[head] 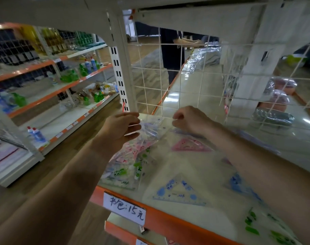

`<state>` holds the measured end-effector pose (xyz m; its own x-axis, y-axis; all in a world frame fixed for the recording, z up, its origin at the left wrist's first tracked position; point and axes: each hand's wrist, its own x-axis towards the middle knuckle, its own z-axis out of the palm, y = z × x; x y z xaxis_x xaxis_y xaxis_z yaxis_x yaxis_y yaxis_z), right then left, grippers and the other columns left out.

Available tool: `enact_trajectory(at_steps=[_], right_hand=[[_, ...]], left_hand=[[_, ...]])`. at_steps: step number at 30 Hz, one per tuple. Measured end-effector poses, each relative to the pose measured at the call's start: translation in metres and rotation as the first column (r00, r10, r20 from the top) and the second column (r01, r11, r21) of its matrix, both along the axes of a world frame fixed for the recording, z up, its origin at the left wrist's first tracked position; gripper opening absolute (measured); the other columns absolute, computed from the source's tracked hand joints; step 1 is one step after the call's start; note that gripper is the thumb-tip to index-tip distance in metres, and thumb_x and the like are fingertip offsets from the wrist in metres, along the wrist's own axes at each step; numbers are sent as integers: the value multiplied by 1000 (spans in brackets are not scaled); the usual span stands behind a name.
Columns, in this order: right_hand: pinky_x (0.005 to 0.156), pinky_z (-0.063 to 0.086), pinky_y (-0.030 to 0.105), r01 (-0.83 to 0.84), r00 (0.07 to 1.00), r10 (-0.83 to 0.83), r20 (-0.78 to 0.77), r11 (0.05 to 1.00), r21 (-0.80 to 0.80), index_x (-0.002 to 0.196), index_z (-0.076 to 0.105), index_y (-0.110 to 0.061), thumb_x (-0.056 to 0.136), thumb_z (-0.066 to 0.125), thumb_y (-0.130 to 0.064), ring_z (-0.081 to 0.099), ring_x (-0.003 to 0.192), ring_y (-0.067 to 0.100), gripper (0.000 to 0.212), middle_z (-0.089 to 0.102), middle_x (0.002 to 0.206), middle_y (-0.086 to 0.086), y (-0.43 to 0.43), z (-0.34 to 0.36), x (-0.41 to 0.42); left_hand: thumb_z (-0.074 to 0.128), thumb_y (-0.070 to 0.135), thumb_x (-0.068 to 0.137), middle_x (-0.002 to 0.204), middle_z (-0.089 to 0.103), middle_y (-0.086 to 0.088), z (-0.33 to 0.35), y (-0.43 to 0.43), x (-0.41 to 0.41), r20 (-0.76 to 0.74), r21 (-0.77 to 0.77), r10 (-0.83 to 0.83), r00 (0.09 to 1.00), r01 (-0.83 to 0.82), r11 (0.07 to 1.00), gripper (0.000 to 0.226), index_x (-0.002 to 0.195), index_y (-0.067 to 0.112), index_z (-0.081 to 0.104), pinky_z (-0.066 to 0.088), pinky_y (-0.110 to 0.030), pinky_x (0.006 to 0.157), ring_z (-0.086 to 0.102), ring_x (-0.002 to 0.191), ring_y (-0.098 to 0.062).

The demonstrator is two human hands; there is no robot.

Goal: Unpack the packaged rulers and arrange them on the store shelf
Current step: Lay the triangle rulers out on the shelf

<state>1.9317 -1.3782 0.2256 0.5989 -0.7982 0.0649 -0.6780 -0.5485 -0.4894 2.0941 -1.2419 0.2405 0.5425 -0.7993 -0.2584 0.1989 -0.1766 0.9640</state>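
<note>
We find the left hand (122, 128) above the shelf's (194, 167) rear left corner, thumb and fingers pinching the mouth of the clear bag of rulers (133, 156). The right hand (187, 121), just beside it, has its fingers curled and pinches the opposite side of the same mouth. The bag slopes down from both hands, its lower end resting at the shelf's front left corner. Loose on the shelf we note a pink set square (191, 145) mid-shelf, toward the rear, and a blue set square (177, 191) near the front edge. A handwritten price label (124, 207) is fixed to the orange front edge. A wire mesh panel (168, 76) closes the rear edge.
</note>
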Motion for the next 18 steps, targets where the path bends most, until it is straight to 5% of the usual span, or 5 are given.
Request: enact_trajectory(at_steps=[6, 12, 15, 18], right_hand=[[101, 40, 33, -132, 946, 138, -292, 990, 42, 134, 49, -17, 84, 61, -40, 47, 125, 25, 56, 47, 140, 6, 17, -5, 44], [99, 43, 39, -154, 910, 128, -394, 987, -35, 127, 54, -15, 83, 62, -41, 52, 118, 28, 52, 53, 132, 7, 20, -7, 59], [99, 44, 38, -150, 904, 141, -405, 989, 11, 130, 52, -13, 81, 66, -42, 51, 120, 27, 59, 52, 134, 7, 16, -4, 61], [101, 42, 39, -159, 904, 142, -403, 987, -7, 134, 48, -18, 76, 69, -48, 46, 125, 28, 69, 43, 140, 7, 11, -4, 62]], left_hand=[[52, 2, 92, 87, 63, -6, -6, 11, 5, -14, 0, 6, 1000, -6, 1000, 18, 103, 8, 65, 52, -34, 78, 62, 79, -18], [53, 2, 91, 90, 62, -7, -9, 16, 12, 27, 24, 33, 999, -33, 999, 16, 99, 9, 66, 53, -34, 76, 61, 81, -19], [54, 2, 91, 94, 62, -9, -6, 10, 15, 111, 39, 36, 993, -41, 998, 16, 99, 9, 66, 53, -30, 70, 61, 82, -19], [55, 4, 91, 102, 62, -10, -5, -3, 17, 347, 96, 25, 938, -62, 993, 17, 102, 10, 65, 49, -21, 61, 57, 75, -13]])
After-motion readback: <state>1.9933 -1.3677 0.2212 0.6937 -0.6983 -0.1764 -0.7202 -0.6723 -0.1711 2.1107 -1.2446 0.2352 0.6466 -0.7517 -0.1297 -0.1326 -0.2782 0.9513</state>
